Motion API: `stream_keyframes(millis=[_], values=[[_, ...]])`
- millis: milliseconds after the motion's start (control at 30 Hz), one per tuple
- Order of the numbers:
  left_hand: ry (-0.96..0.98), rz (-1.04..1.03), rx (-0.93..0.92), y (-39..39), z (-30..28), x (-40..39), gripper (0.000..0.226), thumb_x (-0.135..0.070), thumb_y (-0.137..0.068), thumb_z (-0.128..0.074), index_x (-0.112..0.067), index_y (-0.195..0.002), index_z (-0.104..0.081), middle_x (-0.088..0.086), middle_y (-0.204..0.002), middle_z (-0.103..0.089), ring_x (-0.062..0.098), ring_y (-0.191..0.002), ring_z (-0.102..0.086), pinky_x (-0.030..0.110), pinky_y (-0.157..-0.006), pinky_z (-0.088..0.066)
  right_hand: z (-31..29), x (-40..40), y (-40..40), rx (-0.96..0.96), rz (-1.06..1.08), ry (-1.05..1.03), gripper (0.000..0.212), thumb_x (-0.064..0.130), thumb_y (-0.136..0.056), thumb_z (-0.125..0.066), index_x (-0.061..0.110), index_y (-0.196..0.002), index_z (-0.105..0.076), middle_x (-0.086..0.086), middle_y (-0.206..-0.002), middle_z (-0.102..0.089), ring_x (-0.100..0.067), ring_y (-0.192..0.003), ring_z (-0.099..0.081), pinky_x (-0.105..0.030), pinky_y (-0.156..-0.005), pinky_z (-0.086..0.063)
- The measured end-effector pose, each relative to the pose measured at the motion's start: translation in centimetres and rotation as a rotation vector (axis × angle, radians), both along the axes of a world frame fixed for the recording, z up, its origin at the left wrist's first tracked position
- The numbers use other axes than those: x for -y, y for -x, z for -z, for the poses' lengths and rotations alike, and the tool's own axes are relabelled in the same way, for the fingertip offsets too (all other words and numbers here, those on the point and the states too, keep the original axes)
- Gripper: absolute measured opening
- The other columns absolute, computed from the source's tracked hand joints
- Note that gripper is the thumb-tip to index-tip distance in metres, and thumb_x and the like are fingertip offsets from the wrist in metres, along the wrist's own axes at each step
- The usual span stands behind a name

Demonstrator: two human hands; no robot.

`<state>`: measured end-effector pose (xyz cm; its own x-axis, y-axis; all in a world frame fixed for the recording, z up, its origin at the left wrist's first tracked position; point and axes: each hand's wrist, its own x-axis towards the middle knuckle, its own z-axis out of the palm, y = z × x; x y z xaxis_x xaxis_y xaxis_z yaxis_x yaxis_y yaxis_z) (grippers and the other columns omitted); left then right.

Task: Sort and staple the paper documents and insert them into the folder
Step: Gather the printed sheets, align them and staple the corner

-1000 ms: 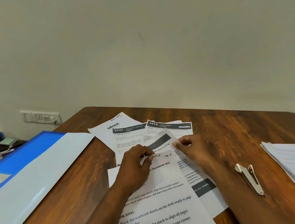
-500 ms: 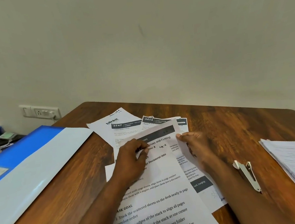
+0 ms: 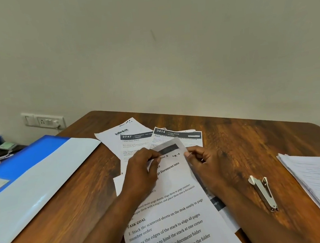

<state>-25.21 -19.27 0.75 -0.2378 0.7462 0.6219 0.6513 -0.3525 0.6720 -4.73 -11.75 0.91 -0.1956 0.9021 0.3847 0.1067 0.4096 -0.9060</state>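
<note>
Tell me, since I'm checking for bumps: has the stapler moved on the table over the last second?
No. The stapler lies at the same angle, the same gap from the paper stack on the right; only the camera shifted.

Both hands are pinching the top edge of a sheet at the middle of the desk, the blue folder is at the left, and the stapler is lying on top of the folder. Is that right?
Not quite. The head view shows the stapler lying on the bare wooden desk to the right of the right hand, not on the blue folder. The rest holds: left hand and right hand pinch the sheet.
</note>
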Motion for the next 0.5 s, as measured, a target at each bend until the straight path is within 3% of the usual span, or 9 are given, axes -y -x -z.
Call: stream_keyframes(millis=[133,233,300,433,500], values=[[-0.052,-0.003,0.026,-0.3,-0.4,0.3,0.011,-0.01,-0.096,-0.072,-0.02,-0.1,-0.074,-0.009,-0.097,-0.072,0.009,-0.093,-0.067,0.011,-0.082,-0.047,0.3,0.9,0.2,-0.002,-0.032,-0.053,0.015,0.017,-0.099,-0.068,0.018,-0.106,-0.081,0.003,-0.102,-0.081,-0.021,-0.1,-0.075,-0.046,-0.088,-0.061],[-0.076,-0.03,0.035,-0.3,-0.3,0.3,0.012,-0.01,-0.096,-0.072,-0.022,-0.098,-0.073,-0.01,-0.095,-0.072,0.009,-0.092,-0.067,0.017,-0.083,-0.05,0.3,1.5,0.2,-0.009,-0.052,-0.085,0.024,0.036,-0.096,-0.063,0.021,-0.099,-0.081,0.002,-0.095,-0.079,-0.028,-0.093,-0.073,-0.052,-0.082,-0.057],[-0.075,-0.044,0.04,-0.3,-0.3,0.3,0.013,-0.009,-0.095,-0.072,-0.023,-0.097,-0.073,-0.011,-0.094,-0.071,0.007,-0.091,-0.066,0.013,-0.083,-0.047,0.4,1.9,0.3,-0.001,-0.057,-0.108,0.025,0.042,-0.095,-0.063,0.023,-0.092,-0.079,0.004,-0.086,-0.076,-0.02,-0.083,-0.068,-0.046,-0.075,-0.053],[-0.063,-0.064,0.057,-0.3,-0.4,0.4,0.012,-0.01,-0.096,-0.072,-0.022,-0.098,-0.073,-0.01,-0.095,-0.071,0.006,-0.093,-0.065,0.013,-0.083,-0.047,0.2,2.3,0.2,0.028,-0.05,-0.103,0.003,0.024,-0.091,-0.079,0.027,-0.093,-0.081,-0.001,-0.082,-0.076,-0.009,-0.073,-0.061,-0.021,-0.061,-0.045],[-0.055,-0.083,0.066,-0.2,-0.3,0.3,0.011,-0.011,-0.096,-0.071,-0.022,-0.098,-0.072,-0.011,-0.095,-0.07,0.006,-0.093,-0.064,0.018,-0.082,-0.049,0.1,2.3,0.2,0.033,-0.052,-0.09,0.015,0.015,-0.088,-0.083,0.029,-0.093,-0.08,-0.001,-0.08,-0.075,-0.009,-0.068,-0.057,-0.016,-0.058,-0.043]])
